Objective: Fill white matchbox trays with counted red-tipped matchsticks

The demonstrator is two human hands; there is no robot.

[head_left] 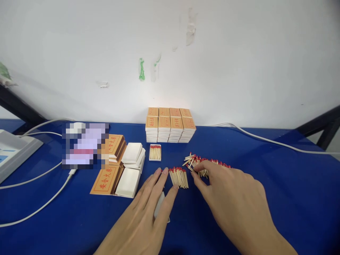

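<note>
My left hand (148, 205) lies with its fingers stretched out over the table, thumb tip at the lower left of a small bundle of red-tipped matches (179, 177). Partly covered by this hand is a white matchbox tray (159, 206). My right hand (231, 193) is closed in a pinch, thumb against index finger, on a match (189, 168) at the left end of a loose heap of matches (198, 162). Part of that heap is hidden behind the hand. Beyond my left fingers stands a white tray filled with matches (155, 152).
Stacked orange-topped matchboxes (170, 124) stand by the wall. To the left are flattened orange matchbox sleeves (105, 180) and stacked white trays (129, 182). A blurred-out phone (87, 145), white cables (50, 196) and a white device (16, 152) sit farther left on the blue table (278, 184).
</note>
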